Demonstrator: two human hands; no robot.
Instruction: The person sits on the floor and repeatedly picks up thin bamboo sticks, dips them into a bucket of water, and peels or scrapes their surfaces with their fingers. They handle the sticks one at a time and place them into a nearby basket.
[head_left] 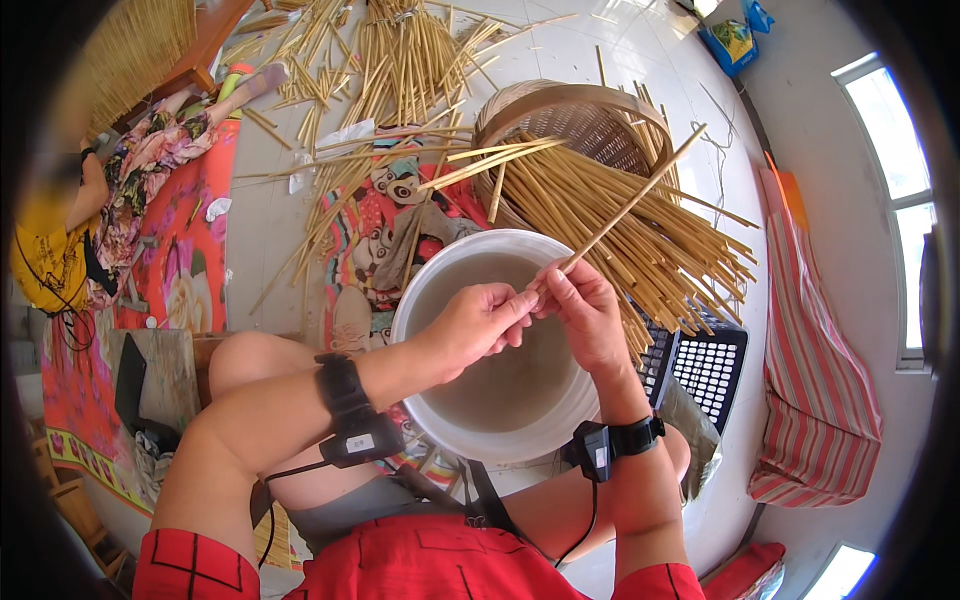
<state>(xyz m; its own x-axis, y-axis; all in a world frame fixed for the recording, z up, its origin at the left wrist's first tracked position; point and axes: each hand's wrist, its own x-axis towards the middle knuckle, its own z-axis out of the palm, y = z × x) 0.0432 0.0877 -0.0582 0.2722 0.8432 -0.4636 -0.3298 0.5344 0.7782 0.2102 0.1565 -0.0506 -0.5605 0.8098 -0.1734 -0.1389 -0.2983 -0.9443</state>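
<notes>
A long, thin tan plant stalk [640, 197] slants up to the right over a white bucket [412, 300] of cloudy water [490, 385]. Closed round its lower end, my right hand [585, 312] pinches it between thumb and fingers. My left hand [475, 325] meets the right at that same end, thumb and fingertips pressed together; the tip is hidden between the fingers. Just beyond the bucket, a thick pile of similar stalks [620, 225] leans across a woven basket [570, 115] with a curved handle.
Loose stalks [400, 50] litter the tiled floor at the far side. A black plastic crate [710, 365] stands right of the bucket, near a striped cloth [815, 400]. Another person in a yellow top [55, 255] sits at the left on a red floral mat [195, 250].
</notes>
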